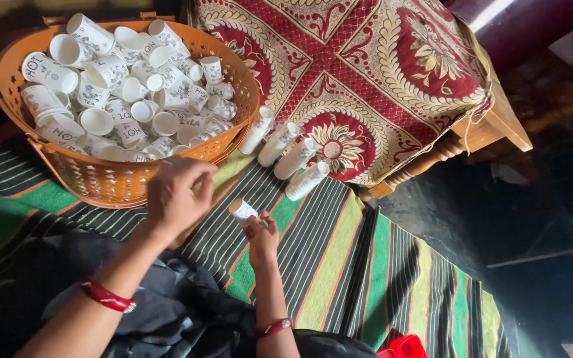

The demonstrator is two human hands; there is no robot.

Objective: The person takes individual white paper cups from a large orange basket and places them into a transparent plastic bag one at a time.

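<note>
**Cup sorting at the orange basket, one cup in the right hand**

Head view: orange basket at 10 o'clock, heaped with loose white paper cups. Left hand sits at the basket's near rim, fingers curled together and pinched; whether anything is between them cannot be told. Right hand is just right of centre, fingers clamped on a small cup stack, held off the striped mat and tilted toward 10 o'clock. Four finished cup stacks lie on their sides at 12 o'clock, side by side, resting at the edge of the patterned red cloth that covers a wooden bed frame. Red bangles on both wrists. Small red object at 5 o'clock, partly cut off.

Step in hand, by my read: nesting loose cups into a stack, early on, since the basket is nearly full. Next move likely calls for the left hand to take one cup, turn it mouth-first and slide it onto the held stack.
</note>
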